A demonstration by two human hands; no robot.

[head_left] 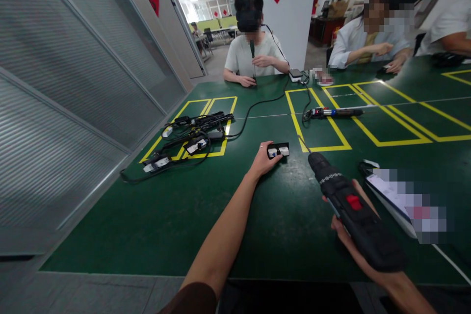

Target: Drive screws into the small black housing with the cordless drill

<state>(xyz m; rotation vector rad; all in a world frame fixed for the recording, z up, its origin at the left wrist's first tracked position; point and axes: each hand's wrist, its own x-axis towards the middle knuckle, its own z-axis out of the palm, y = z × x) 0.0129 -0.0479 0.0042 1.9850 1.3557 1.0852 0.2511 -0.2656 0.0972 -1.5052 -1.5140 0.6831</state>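
On the green table, my left hand (264, 159) grips a small black rectangular case (284, 147) with pale and blue parts showing inside. My right hand (346, 228) is wrapped round a black power drill (349, 206) with a red switch. The drill's long thin bit points up and left, its tip to the right of the case and apart from it. Part of my right hand is hidden under the drill body.
Black adapters and tangled cables (198, 132) lie at the left within yellow tape outlines. A dark tool (336, 112) rests at the back right. A phone-like device (393, 198) lies right of the drill. People sit across the green table (147, 225).
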